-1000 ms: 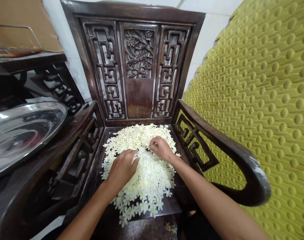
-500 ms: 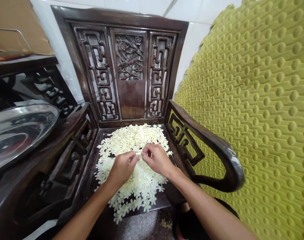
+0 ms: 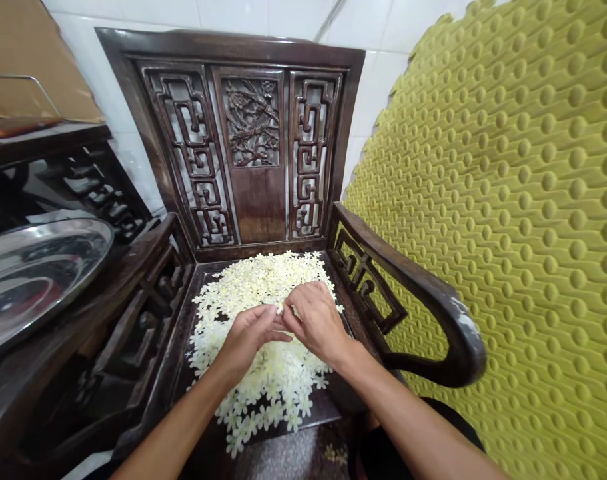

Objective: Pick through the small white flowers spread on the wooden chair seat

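Note:
A small white flower (image 3: pixel 280 309) shows between the fingertips of both hands. My left hand (image 3: pixel 250 337) is closed on it with the thumb on top, while a lower finger stretches out beneath my right hand (image 3: pixel 317 321). That right hand pinches the same flower from the other side, its fingers curled and touching the left ones. Under and around the hands, many loose white flowers with yellowish centres (image 3: pixel 256 283) are spread over the dark wooden chair seat (image 3: pixel 203 270). The fingertips partly cover the held flower.
The chair has a carved backrest (image 3: pixel 258 200) and curved armrests, the right armrest (image 3: pixel 433 300) being worn at its end. At left sits a round shiny metal tray (image 3: pixel 90 260). A yellow-green bumpy foam mat (image 3: pixel 523 220) stands on the right. White tiles (image 3: pixel 233 13) cover the wall behind.
My left hand's lower finger has straightened and moved rightward under the right hand. My right hand has turned slightly and closed in against the left. The view has shifted slightly.

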Available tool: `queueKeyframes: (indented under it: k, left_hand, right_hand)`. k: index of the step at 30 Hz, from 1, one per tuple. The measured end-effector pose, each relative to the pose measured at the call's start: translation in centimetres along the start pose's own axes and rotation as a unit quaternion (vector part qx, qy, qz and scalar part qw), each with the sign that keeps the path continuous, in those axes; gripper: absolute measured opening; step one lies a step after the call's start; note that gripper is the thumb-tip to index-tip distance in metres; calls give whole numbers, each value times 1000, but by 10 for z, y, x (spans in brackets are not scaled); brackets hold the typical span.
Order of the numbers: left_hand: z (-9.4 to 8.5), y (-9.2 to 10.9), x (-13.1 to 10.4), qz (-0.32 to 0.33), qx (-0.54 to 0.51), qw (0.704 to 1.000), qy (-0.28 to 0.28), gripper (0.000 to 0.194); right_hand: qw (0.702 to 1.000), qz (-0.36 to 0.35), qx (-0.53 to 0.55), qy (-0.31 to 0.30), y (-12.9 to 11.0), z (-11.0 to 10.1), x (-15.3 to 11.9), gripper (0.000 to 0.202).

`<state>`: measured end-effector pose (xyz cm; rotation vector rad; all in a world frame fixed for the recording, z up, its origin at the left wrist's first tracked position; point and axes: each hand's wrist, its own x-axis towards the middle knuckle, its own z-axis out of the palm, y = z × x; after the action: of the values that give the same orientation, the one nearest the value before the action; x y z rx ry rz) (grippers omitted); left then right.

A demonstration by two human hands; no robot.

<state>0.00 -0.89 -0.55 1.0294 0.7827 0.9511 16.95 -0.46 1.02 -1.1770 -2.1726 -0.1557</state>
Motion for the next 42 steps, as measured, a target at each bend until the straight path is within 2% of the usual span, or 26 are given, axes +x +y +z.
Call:
queueKeyframes:
  k: [4, 9, 14, 19, 23, 28, 33, 39, 40, 42]
  left_hand:
    - [0, 2, 1, -8, -16, 999, 27, 28]
    - [-3, 1, 2, 20, 30, 998, 47, 26]
    - [-3, 6, 2, 42, 78, 994, 68, 27]
    - [-4, 9, 1, 104, 161, 978, 86, 21]
    - [-5, 7, -3, 152, 279, 946, 70, 17]
    - [-13, 5, -4, 233, 414, 879, 36, 15]
    - [-19, 6, -5, 270, 490, 828, 12, 20]
    - [-19, 7, -6, 314, 548, 775, -6, 25]
    - [-20, 7, -6, 325, 552, 768, -13, 25]
    - [-21, 6, -7, 347, 554, 756, -28, 26]
  right_hand:
    - [999, 3, 29, 20, -1, 2, -4, 15]
    - [987, 69, 141, 27, -4, 5, -10, 11]
    - [966, 92, 241, 12, -7, -7, -10, 10]
    - [946, 97, 309, -22, -10, -16, -11, 12]
    - [945, 96, 311, -30, -10, -16, -13, 10]
    - [946, 100, 305, -47, -8, -13, -13, 12]
    - [934, 132, 326, -60, -4, -8, -14, 14]
    - [886, 174, 419, -90, 5, -9, -14, 25]
    - [869, 192, 444, -101, 6, -10, -13, 25]
    - [815, 237, 512, -131, 8, -10, -12, 27]
